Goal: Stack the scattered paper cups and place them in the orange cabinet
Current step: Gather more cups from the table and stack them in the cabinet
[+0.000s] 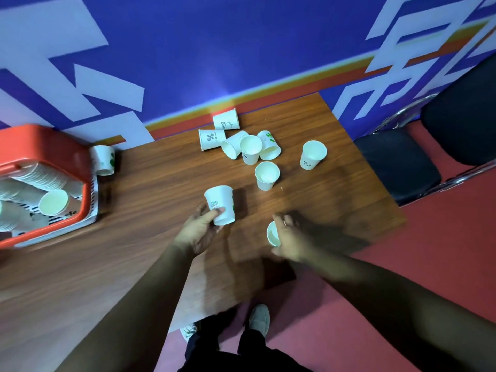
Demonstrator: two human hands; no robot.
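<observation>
- Two hands work at the near edge of the wooden table point(150, 183), each with one cup.
- Right hand point(291, 238) is wrapped around a cup point(272, 233) tipped on its side, mouth facing left toward the other hand.
- Left hand point(200, 229) pinches an upright cup point(220, 204) low on its wall, mouth up; the two cups are near each other, not touching.
- Judgement: nesting them turns on lining up their axes; the right cup must tilt upright first.
- Beyond, closer to the right hand: a lone upright cup point(265, 175), then a cluster point(241, 142) near the wall, some lying down, and a further cup point(312, 154) off right.
- Far left: orange basket point(40, 146) already holding stacked cups.
</observation>
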